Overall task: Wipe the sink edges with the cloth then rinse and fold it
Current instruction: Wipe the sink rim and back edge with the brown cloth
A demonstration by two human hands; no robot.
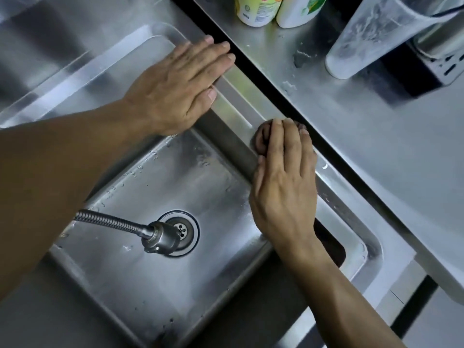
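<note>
Cloth mostly hidden, top items cropped

Right hand (283, 172) covers nearly all of the brownish cloth (262, 139); its size and fold can't be told. At 12 o'clock two bottles (261, 11) are cut off, labels unreadable. At 2 o'clock the frosted container (371, 33) is cropped.

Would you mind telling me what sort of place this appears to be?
Most likely a kitchen wash-up area: a stainless steel sink with a flexible hose tap, bottles on the steel counter, and a cloth.
</note>
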